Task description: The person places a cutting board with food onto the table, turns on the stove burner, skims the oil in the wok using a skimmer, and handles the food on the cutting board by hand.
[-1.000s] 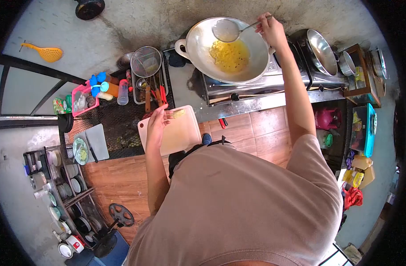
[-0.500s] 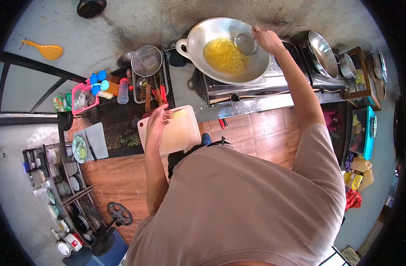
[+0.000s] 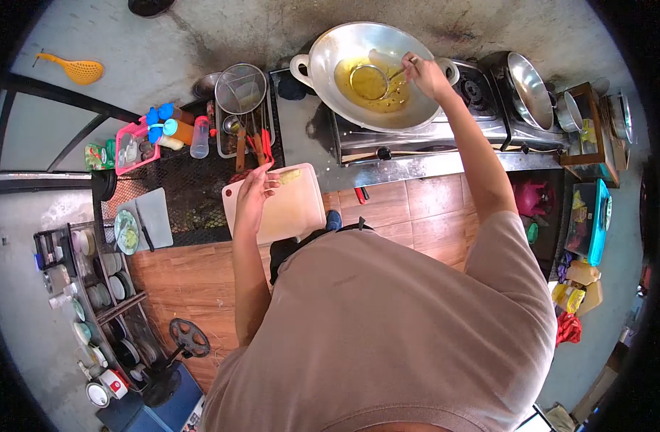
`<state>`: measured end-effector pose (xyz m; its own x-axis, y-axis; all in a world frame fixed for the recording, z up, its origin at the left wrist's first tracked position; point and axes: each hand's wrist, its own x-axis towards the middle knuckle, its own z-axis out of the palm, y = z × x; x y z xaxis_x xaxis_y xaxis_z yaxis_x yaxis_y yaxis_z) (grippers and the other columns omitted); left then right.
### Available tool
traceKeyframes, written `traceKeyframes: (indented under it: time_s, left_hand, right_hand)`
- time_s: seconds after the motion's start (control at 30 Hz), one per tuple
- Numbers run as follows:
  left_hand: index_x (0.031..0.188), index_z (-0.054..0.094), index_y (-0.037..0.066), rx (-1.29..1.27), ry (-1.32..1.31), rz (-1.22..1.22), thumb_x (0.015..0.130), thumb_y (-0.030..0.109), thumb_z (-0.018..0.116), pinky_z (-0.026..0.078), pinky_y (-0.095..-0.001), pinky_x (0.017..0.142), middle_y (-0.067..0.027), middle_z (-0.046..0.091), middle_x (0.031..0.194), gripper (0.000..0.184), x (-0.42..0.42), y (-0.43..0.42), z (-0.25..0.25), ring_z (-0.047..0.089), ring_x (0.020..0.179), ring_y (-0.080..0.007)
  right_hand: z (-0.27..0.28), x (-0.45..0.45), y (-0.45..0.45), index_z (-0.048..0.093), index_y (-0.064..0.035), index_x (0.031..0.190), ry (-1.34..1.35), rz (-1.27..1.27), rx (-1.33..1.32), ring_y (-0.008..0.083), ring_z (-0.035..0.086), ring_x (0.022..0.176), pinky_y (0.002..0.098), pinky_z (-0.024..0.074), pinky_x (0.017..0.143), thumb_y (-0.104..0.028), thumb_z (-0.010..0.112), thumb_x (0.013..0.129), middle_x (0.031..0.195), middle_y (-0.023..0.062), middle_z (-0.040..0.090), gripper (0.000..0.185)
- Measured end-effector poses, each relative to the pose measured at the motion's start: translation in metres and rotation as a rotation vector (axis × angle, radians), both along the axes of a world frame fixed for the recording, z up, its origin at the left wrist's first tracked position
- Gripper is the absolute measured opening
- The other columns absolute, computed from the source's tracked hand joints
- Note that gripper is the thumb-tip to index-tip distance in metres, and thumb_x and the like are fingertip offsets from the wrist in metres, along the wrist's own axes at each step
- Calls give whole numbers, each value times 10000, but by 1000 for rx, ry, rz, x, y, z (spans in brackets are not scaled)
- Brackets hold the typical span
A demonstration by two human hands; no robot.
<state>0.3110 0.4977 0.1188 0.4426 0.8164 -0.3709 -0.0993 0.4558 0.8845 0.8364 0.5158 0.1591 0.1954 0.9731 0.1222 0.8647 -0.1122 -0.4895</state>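
A small round wire strainer (image 3: 369, 82) is over the yellow oil (image 3: 388, 101) in a large metal wok (image 3: 323, 54) on the stove. My right hand (image 3: 427, 75) is closed around its handle, above the wok's right side. My left hand (image 3: 255, 193) hovers over the left part of a pale cutting board (image 3: 294, 209), fingers loosely bent and apart, with nothing visible in them. Beside those fingers, a pale yellow food piece (image 3: 290, 176) lies at the board's far edge. Just beyond my fingertips are red-handled utensils (image 3: 266, 147) in a metal tray.
A large mesh strainer (image 3: 241, 88) rests over the tray. Left of it stand several bottles (image 3: 177, 129) and a pink basket (image 3: 134, 146). A knife (image 3: 144, 227) lies on a white board near a plate (image 3: 126, 232). A metal pan (image 3: 529, 90) sits on the right burner.
My right hand has shifted left and slightly down, bringing the strainer from the wok's right wall to over the oil. My left hand stays by the cutting board.
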Motion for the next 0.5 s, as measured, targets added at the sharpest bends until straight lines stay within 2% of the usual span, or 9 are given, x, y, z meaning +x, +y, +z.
traceKeyframes:
  time_s: [0.07, 0.13, 0.17, 0.23, 0.37, 0.5]
  left_hand:
    - [1312, 590, 53, -5, 11, 0, 1045, 250, 477, 445, -271, 838, -44, 674, 1065, 351, 0, 1, -2, 599, 928, -121]
    - [1310, 590, 55, 0, 9, -4, 1045, 255, 478, 445, -272, 837, -45, 674, 1062, 350, 1, 0, -2, 598, 931, -121]
    - [1309, 590, 57, 5, 8, -7, 1046, 260, 480, 444, -272, 837, -46, 674, 1059, 350, 1, 1, -3, 597, 933, -120]
    - [1314, 586, 58, -4, 1, -10, 1046, 268, 483, 443, -272, 837, -47, 675, 1062, 355, 2, 2, -4, 596, 936, -120]
    - [1325, 575, 59, 0, -18, -32, 1046, 287, 490, 441, -273, 838, -55, 675, 1074, 370, 5, 4, -5, 593, 941, -118]
    - [1329, 572, 58, -4, -20, -35, 1045, 289, 491, 441, -274, 839, -59, 676, 1081, 375, 7, 3, -6, 595, 939, -118]
  right_hand:
    - [-2, -8, -4, 593, -33, 1041, 65, -39, -15, 361, 701, 803, 446, 524, 753, -241, 446, 1031, 867, 215, 687, 255]
    - [-10, -16, -7, 601, -9, 1014, 255, -97, 113, 273, 729, 752, 386, 544, 707, -246, 450, 1043, 833, 167, 697, 282]
    - [-12, -18, -8, 601, -9, 1014, 254, -99, 115, 273, 729, 752, 386, 544, 707, -246, 450, 1043, 833, 167, 697, 282]
    - [-7, -31, -11, 606, -3, 1019, 431, -227, 123, 226, 737, 756, 347, 558, 697, -223, 460, 1046, 832, 133, 702, 265]
    - [-5, -38, -11, 609, 4, 1030, 491, -279, 102, 215, 735, 752, 328, 571, 696, -211, 464, 1047, 846, 131, 698, 260]
    - [10, -43, -14, 606, 34, 1033, 664, -259, 213, 215, 731, 742, 308, 577, 686, -193, 460, 1050, 838, 140, 690, 271]
